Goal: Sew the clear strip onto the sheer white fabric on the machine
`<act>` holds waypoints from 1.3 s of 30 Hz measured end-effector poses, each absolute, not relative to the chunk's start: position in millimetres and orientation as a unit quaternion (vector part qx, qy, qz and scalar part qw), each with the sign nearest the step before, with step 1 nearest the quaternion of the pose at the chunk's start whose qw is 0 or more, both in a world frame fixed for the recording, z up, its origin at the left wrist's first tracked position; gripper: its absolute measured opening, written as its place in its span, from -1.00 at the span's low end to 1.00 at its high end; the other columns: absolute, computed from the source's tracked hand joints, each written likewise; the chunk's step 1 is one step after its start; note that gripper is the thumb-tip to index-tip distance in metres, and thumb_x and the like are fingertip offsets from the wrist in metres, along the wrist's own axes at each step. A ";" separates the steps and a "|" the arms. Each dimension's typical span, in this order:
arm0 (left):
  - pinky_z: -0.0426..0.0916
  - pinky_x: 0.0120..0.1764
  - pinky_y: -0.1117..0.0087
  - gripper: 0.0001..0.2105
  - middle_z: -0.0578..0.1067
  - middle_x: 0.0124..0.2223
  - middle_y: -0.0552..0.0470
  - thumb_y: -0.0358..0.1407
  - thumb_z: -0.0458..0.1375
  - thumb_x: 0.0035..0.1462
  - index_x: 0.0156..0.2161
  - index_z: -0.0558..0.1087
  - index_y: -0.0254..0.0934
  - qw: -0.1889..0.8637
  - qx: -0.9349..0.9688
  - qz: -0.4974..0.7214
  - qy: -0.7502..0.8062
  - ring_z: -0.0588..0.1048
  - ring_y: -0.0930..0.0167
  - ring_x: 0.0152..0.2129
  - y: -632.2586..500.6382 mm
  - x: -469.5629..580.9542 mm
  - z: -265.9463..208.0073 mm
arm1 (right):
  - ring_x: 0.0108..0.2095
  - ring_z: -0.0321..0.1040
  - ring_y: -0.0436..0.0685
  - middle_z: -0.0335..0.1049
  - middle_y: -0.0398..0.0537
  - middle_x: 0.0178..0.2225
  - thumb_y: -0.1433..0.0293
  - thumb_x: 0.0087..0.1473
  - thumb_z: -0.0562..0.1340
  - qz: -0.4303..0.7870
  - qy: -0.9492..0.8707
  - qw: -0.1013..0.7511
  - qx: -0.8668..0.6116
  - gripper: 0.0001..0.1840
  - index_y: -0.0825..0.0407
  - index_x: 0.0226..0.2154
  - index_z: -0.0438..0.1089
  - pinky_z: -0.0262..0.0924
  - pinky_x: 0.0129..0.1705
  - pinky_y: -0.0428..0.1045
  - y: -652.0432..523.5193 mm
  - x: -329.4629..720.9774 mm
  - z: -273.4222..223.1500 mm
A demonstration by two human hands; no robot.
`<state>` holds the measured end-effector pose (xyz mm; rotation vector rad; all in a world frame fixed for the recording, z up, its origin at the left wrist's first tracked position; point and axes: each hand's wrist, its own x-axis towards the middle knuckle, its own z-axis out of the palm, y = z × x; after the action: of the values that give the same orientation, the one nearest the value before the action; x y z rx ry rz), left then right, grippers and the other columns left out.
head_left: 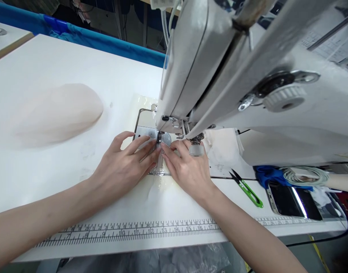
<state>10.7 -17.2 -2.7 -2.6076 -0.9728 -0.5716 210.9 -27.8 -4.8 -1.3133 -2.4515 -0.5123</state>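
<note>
My left hand [124, 165] and right hand [192, 167] nearly meet under the sewing machine [188, 64], whether gripping I cannot tell, and sewing seems begun, not finished.

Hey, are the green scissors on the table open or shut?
Open: the green scissors lie with their two dark blades spread apart at the tips.

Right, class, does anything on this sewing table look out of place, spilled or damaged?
Nothing looks spilled or broken around the left hand and right hand. Slightly odd is the yellowish, glossy film around the needle plate: its shiny patches look uneven against the matte white table.
</note>
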 end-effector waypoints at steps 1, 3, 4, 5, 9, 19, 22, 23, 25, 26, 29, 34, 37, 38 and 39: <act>0.18 0.06 0.12 -0.72 0.54 0.02 -0.05 -0.37 0.03 0.33 0.09 0.41 -0.26 0.151 -0.907 -0.199 -0.339 0.46 0.27 0.01 -17.0 10.5 -2.6 | -0.21 0.27 0.15 0.49 0.00 -0.38 0.36 0.29 0.12 -0.181 -0.855 0.155 -0.460 -0.71 0.05 -0.11 0.53 0.04 -0.12 0.09 -27.6 211.0 -4.7; 0.19 0.05 0.12 -0.72 0.55 0.02 -0.04 -0.37 0.03 0.33 0.09 0.42 -0.26 0.154 -0.907 -0.199 -0.339 0.47 0.27 0.00 -16.1 10.2 -2.2 | -0.19 0.27 0.15 0.49 0.00 -0.36 0.35 0.29 0.11 -0.182 -0.853 0.155 -0.464 -0.71 0.04 -0.12 0.53 0.03 -0.10 0.09 -27.1 210.9 -4.4; 0.19 0.04 0.12 -0.73 0.55 0.02 -0.04 -0.37 0.03 0.33 0.08 0.42 -0.26 0.154 -0.907 -0.199 -0.339 0.47 0.27 -0.01 -15.5 10.1 -2.1 | -0.18 0.27 0.15 0.50 0.00 -0.34 0.34 0.30 0.11 -0.182 -0.852 0.156 -0.465 -0.71 0.03 -0.12 0.53 0.03 -0.09 0.09 -26.8 210.9 -4.3; 0.19 0.04 0.12 -0.73 0.55 0.02 -0.04 -0.37 0.03 0.33 0.08 0.42 -0.26 0.153 -0.907 -0.199 -0.339 0.47 0.27 -0.02 -14.8 10.0 -2.0 | -0.18 0.27 0.15 0.51 0.01 -0.31 0.34 0.30 0.11 -0.182 -0.852 0.157 -0.466 -0.70 0.03 -0.12 0.53 0.03 -0.09 0.09 -26.3 210.8 -4.3; 0.19 0.04 0.09 -0.72 0.53 0.05 -0.04 -0.34 0.02 0.34 0.09 0.42 -0.27 0.139 -0.907 -0.197 -0.345 0.47 0.26 -0.01 -12.0 10.7 -3.4 | -0.16 0.28 0.15 0.51 0.01 -0.25 0.32 0.30 0.10 -0.179 -0.850 0.158 -0.470 -0.70 0.02 -0.10 0.52 0.02 -0.07 0.10 -24.7 210.3 -4.7; 0.35 -0.30 0.31 -0.84 0.51 -0.13 -0.03 -0.27 0.08 0.26 -0.13 0.43 -0.27 -0.083 -0.927 -0.170 -0.324 0.47 0.32 -0.25 -28.9 -6.8 24.7 | -0.25 0.35 0.14 0.49 -0.04 -0.30 0.41 0.23 0.15 -0.123 -0.860 0.162 -0.468 -0.78 0.02 -0.24 0.53 0.08 -0.18 0.07 -34.5 221.5 20.8; 0.33 -0.36 0.29 -0.72 0.45 -0.18 -0.02 -0.21 0.25 0.04 -0.15 0.39 -0.25 -0.140 -0.935 -0.084 -0.315 0.42 0.28 -0.31 -44.4 -11.1 37.9 | -0.25 0.38 0.14 0.45 -0.03 -0.17 0.30 0.13 0.29 0.023 -0.879 0.114 -0.463 -0.76 0.00 -0.13 0.49 0.15 -0.21 0.05 -42.3 223.4 36.3; 0.33 -0.35 0.27 -0.73 0.44 -0.21 -0.02 -0.28 0.26 -0.01 -0.18 0.38 -0.25 -0.128 -0.938 -0.065 -0.315 0.41 0.27 -0.32 -48.7 -10.3 38.5 | -0.26 0.39 0.11 0.42 -0.05 -0.12 0.30 0.12 0.31 0.082 -0.885 0.089 -0.449 -0.75 -0.02 -0.12 0.47 0.17 -0.24 0.02 -44.3 222.9 40.0; 0.31 -0.33 0.25 -0.81 0.43 -0.26 -0.01 -0.46 0.19 -0.04 -0.25 0.38 -0.27 -0.074 -0.943 -0.042 -0.321 0.39 0.27 -0.35 -53.5 -6.2 33.9 | -0.30 0.39 0.03 0.40 -0.10 -0.10 0.37 0.18 0.24 0.162 -0.885 0.055 -0.433 -0.89 -0.02 -0.20 0.45 0.17 -0.33 -0.04 -47.0 220.4 44.3; 0.29 -0.34 0.25 -0.81 0.42 -0.30 -0.01 -0.53 0.13 -0.03 -0.28 0.38 -0.28 -0.040 -0.944 -0.038 -0.326 0.38 0.27 -0.37 -53.5 -3.5 29.6 | -0.32 0.38 0.00 0.40 -0.12 -0.13 0.42 0.22 0.19 0.181 -0.879 0.052 -0.439 -0.90 0.00 -0.27 0.44 0.15 -0.38 -0.06 -47.5 218.8 45.1; 0.26 -0.38 0.30 -0.80 0.41 -0.39 0.01 -0.62 0.02 0.03 -0.35 0.37 -0.30 0.004 -0.939 -0.053 -0.340 0.35 0.32 -0.45 -44.7 3.9 16.1 | -0.45 0.33 -0.03 0.40 -0.19 -0.35 0.47 0.28 0.09 0.205 -0.847 0.080 -0.484 -0.83 0.03 -0.33 0.36 0.09 -0.47 -0.09 -47.2 214.7 44.0; 0.19 -0.48 0.43 -0.77 0.37 -0.46 0.08 -0.56 -0.10 0.10 -0.45 0.31 -0.26 -0.182 -0.894 -0.114 -0.394 0.34 0.43 -0.52 -21.5 8.3 14.0 | -0.39 0.36 -0.02 0.41 -0.16 -0.31 0.52 0.21 0.13 0.211 -0.838 0.142 -0.482 -0.86 0.03 -0.21 0.36 0.14 -0.42 -0.10 -44.7 214.8 35.7; 0.26 -0.43 0.43 -0.75 0.44 -0.36 0.06 -0.43 -0.14 0.19 -0.30 0.40 -0.26 -0.240 -0.863 -0.146 -0.419 0.40 0.44 -0.49 -12.2 9.4 22.8 | -0.36 0.37 -0.01 0.43 -0.14 -0.29 0.59 0.13 0.15 0.132 -0.853 0.163 -0.478 -0.75 0.01 -0.21 0.45 0.10 -0.47 -0.11 -43.5 217.4 27.5; 0.29 -0.39 0.41 -0.71 0.46 -0.31 0.04 -0.37 -0.15 0.23 -0.22 0.43 -0.25 -0.246 -0.861 -0.151 -0.418 0.43 0.42 -0.45 -9.1 9.6 26.1 | -0.39 0.37 -0.01 0.44 -0.14 -0.30 0.58 0.13 0.15 0.095 -0.850 0.186 -0.484 -0.73 -0.01 -0.20 0.48 0.07 -0.50 -0.11 -42.8 218.1 24.6; 0.32 -0.36 0.39 -0.68 0.47 -0.26 0.02 -0.30 -0.16 0.26 -0.15 0.45 -0.25 -0.249 -0.862 -0.153 -0.414 0.45 0.40 -0.41 -5.8 9.4 29.1 | -0.41 0.36 -0.02 0.44 -0.15 -0.29 0.56 0.15 0.15 0.057 -0.843 0.213 -0.490 -0.71 -0.04 -0.18 0.49 0.05 -0.52 -0.11 -41.8 218.8 22.0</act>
<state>9.4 -5.8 29.1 -3.2447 -1.5591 -0.5749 218.8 -41.8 22.0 -1.3613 -2.3404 0.1592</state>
